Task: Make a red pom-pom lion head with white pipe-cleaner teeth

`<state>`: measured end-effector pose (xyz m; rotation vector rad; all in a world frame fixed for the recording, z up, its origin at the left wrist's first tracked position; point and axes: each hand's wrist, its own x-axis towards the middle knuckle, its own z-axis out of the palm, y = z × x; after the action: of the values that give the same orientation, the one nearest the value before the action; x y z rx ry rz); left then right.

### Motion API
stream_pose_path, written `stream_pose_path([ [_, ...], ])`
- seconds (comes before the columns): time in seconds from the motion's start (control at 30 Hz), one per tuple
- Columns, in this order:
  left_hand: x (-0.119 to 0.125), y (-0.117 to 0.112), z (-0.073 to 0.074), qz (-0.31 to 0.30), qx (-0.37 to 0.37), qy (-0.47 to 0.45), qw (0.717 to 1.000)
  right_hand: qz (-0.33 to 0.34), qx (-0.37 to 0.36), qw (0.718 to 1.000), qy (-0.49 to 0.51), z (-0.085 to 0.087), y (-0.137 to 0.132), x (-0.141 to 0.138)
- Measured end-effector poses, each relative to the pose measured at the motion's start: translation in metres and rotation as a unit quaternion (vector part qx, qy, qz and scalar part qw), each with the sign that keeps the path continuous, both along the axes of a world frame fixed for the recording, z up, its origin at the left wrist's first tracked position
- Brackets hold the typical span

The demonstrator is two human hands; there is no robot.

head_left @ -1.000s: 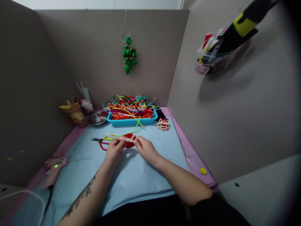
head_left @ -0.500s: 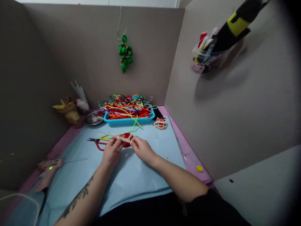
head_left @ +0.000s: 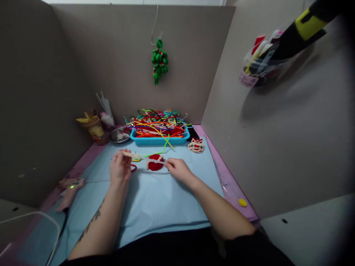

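My left hand [head_left: 120,166] is closed on a cream coiled pipe cleaner [head_left: 134,156], blurred by motion. A thin, whitish, straight strip [head_left: 154,160] runs from the coil to my right hand [head_left: 177,168], whose fingers pinch its end. Whether the strip is a stick or the pipe cleaner's straight end, I cannot tell. Beneath it, a red round piece [head_left: 155,166] with cream bumpy trim lies on the blue mat [head_left: 166,199]. Scissors with a red and a yellow handle [head_left: 134,168] are partly hidden behind my left hand.
A blue tray [head_left: 159,141] heaped with colourful pipe cleaners stands at the back. Right of it lies a cream-and-red lion-like face [head_left: 196,145]. A metal dish [head_left: 119,136] is at back left, a pink glue gun [head_left: 70,192] with cord at left, a yellow disc [head_left: 242,202] at right.
My hands have moved apart, the left one leftward with the cream coil. The red round piece is now on the mat, and the whitish strip stretches between my hands. The view has shifted left.
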<state>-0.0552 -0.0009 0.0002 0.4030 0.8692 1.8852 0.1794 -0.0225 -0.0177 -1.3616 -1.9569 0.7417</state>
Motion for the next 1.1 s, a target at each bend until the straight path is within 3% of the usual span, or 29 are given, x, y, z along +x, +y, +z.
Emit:
stream_pose_path([
  [0.07, -0.019, 0.006, 0.004, 0.059, 0.009, -0.014, 0.998, 0.022, -0.036, 0.998, -0.038, 0.003, 0.007, 0.013],
  [0.13, -0.030, 0.008, 0.006, 0.081, 0.011, -0.028, 0.996, 0.063, -0.074, 0.992, -0.086, 0.004, 0.013, 0.026],
  [0.3, -0.017, 0.006, -0.002, -0.041, -0.007, -0.010, 0.999, 0.149, -0.112, 0.972, -0.146, 0.004, 0.019, 0.043],
  [0.47, 0.009, 0.000, -0.010, -0.149, -0.080, 0.020, 0.985, 0.040, 0.004, 0.997, -0.067, 0.000, 0.027, 0.022],
  [0.63, 0.021, -0.010, -0.010, -0.218, -0.100, 0.050, 0.970, 0.086, 0.106, 0.989, -0.065, -0.020, 0.038, -0.015],
  [0.8, 0.023, -0.012, -0.014, -0.234, -0.121, 0.046, 0.963, 0.115, 0.094, 0.984, -0.101, -0.033, 0.043, -0.027],
  [1.1, 0.020, -0.008, -0.017, -0.215, -0.139, 0.035, 0.966, 0.089, 0.060, 0.992, -0.065, -0.030, 0.039, -0.031],
])
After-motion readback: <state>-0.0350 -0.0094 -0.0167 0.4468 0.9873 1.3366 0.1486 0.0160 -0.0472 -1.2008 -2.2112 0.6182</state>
